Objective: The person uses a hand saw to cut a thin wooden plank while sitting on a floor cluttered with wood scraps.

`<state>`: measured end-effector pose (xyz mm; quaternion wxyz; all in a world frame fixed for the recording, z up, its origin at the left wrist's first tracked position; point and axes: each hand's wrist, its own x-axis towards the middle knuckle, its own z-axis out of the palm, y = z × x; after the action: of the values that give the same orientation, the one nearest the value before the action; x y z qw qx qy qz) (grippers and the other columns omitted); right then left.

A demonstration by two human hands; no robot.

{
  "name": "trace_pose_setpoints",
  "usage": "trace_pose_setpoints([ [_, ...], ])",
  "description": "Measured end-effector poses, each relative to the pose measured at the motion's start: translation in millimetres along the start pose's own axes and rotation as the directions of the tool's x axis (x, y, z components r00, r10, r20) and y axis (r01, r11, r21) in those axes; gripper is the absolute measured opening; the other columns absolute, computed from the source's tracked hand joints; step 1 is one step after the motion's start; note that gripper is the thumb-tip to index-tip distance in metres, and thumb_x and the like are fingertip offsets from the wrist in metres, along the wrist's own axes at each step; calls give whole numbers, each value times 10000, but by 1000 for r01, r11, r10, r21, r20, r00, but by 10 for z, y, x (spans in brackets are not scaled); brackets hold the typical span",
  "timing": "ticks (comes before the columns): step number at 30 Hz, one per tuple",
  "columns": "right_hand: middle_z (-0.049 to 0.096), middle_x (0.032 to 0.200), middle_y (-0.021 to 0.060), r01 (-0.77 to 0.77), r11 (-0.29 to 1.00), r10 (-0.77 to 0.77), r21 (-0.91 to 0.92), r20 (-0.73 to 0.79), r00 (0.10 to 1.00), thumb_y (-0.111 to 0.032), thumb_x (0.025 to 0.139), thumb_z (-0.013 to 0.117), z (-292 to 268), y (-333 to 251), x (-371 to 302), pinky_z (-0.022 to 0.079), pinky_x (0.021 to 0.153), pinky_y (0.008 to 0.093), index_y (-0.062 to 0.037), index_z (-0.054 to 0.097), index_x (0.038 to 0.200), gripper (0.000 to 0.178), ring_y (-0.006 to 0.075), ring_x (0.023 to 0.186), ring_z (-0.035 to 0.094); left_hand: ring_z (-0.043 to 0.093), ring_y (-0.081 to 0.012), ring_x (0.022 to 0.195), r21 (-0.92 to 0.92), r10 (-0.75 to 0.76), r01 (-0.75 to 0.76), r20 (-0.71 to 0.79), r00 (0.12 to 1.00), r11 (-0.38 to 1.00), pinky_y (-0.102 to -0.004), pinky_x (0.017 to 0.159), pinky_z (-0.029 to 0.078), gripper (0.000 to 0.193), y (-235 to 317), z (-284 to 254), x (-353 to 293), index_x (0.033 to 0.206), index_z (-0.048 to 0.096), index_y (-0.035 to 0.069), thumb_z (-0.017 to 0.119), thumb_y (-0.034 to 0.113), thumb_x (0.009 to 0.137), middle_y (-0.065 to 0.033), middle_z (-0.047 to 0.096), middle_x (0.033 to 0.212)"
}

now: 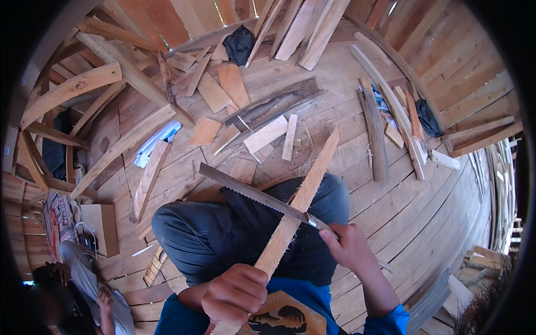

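A long, narrow wooden board (pixel 304 195) with rough, fibrous edges slants up and away over my lap. Its near end is gripped by my left hand (pixel 235 295), fingers wrapped round it. My right hand (pixel 350 245) is closed round the handle of a hand saw (pixel 245 192). The toothed blade crosses the board near its middle and points to the far left. Whether the teeth bite into the wood cannot be made out. My bent knees in dark trousers (pixel 184 229) lie under both.
Several offcuts (pixel 267 134) and a bark-edged slab (pixel 279 103) litter the plank floor ahead. A wooden frame (pixel 125 139) stands left. Long timber pieces (pixel 375 134) lie right. A cardboard box (pixel 99 226) is at far left, and another person (pixel 95 290) sits lower left.
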<state>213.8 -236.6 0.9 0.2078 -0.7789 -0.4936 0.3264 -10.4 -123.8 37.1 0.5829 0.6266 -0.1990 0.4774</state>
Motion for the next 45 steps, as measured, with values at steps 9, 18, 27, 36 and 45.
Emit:
trace_pose_setpoints([
  [9, 509, 540, 230, 20, 997, -22, -68, -26, 999, -470, 863, 598, -17, -60, -81, 444, 528, 467, 7, 555, 618, 538, 429, 592, 566, 480, -189, 404, -66, -101, 102, 27, 995, 993, -279, 402, 291, 631, -9, 110, 27, 507, 377, 80, 331, 536, 940, -67, 399, 500],
  [18, 462, 518, 214, 19, 987, -24, -161, -30, 999, -459, 880, 561, -130, 3, -5, 414, 507, 435, 23, 567, 659, 530, 403, 526, 522, 490, -185, 386, -92, -29, 41, 120, 992, 995, -258, 370, 306, 799, -59, 138, 116, 467, 442, 54, 323, 743, 853, -61, 417, 461],
  [27, 500, 501, 205, 60, 983, -80, -174, -112, 990, -540, 824, 607, -93, 292, 151, 465, 516, 446, 4, 577, 607, 587, 398, 547, 571, 513, -171, 429, -54, -94, 99, 93, 991, 994, -260, 400, 288, 684, -96, 225, -8, 536, 463, 61, 363, 646, 877, -52, 433, 526],
  [36, 509, 504, 192, 123, 947, -183, -296, -183, 966, -575, 809, 605, -12, 400, 198, 465, 492, 443, -20, 539, 606, 595, 389, 531, 577, 509, -179, 413, -68, -58, 65, 98, 993, 996, -263, 388, 267, 775, -114, 183, 0, 527, 475, 53, 323, 741, 847, -57, 437, 521],
  [45, 537, 516, 188, 69, 961, -100, -266, -106, 989, -566, 837, 579, -44, 251, 110, 477, 499, 440, -27, 567, 622, 580, 392, 544, 591, 501, -159, 409, -83, -65, 78, 144, 987, 993, -260, 381, 253, 766, -93, 146, -27, 504, 437, 66, 305, 729, 862, -58, 448, 516],
])
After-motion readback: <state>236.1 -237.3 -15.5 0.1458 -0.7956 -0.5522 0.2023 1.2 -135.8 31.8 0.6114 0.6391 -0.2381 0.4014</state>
